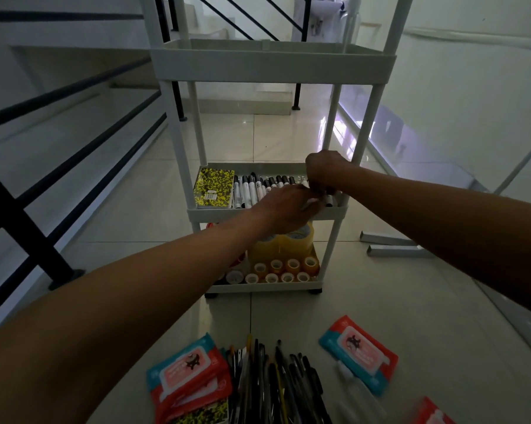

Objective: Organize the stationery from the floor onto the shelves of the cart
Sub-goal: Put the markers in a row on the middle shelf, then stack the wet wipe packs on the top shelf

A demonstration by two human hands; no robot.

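No wording reads clearly anywhere. The yellow-and-black notebook (pixel 215 188) on the cart's middle shelf (pixel 267 213) carries a white barcode sticker, its digits too small to make out. The markers (pixel 252 189) beside it show dark print on their white barrels, illegible. On the floor, the red-and-teal wipe packs (pixel 358 354) bear a dark cartoon figure on a pink label; the lettering around it is blurred.

A home interior is indicated by glossy floor tiles (pixel 227 133), a black stair railing (pixel 28 215) and a washbasin (pixel 327 7).
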